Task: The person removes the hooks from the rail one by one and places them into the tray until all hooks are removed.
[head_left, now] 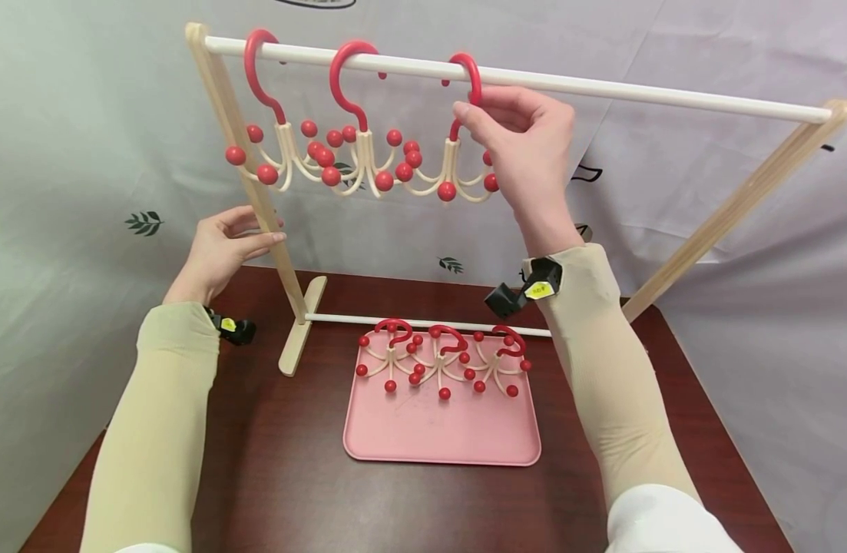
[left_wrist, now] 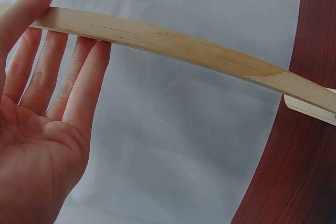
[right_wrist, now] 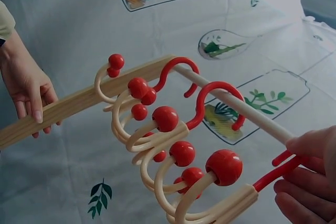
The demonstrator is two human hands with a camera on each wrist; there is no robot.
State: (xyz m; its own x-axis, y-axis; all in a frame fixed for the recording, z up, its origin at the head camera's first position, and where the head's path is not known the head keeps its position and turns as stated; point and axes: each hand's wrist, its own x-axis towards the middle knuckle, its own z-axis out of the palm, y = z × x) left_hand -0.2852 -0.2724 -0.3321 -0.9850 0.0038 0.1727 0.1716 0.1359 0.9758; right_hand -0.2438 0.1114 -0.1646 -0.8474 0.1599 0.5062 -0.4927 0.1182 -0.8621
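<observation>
My right hand [head_left: 537,146] pinches the red hook of the third hanger [head_left: 451,161] between thumb and fingers; that hook loops over the white top rod [head_left: 603,86]. Two more hangers, the leftmost [head_left: 285,146] and the middle one [head_left: 364,146], hang from the rod to its left. Each has pale curved arms tipped with red balls. Lower down, my left hand [head_left: 219,250] holds the rack's left wooden post [left_wrist: 173,43], thumb on one side and fingertips on the other. In the right wrist view, the third hanger's red hook [right_wrist: 278,174] passes between the right thumb and fingers.
A pink tray [head_left: 444,434] lies on the dark wooden table [head_left: 278,461], with three similar hangers [head_left: 440,357] at its far end. Behind them runs the rack's white lower bar [head_left: 347,318]. The right wooden post [head_left: 734,207] slants at the right; patterned cloth [head_left: 395,253] hangs behind.
</observation>
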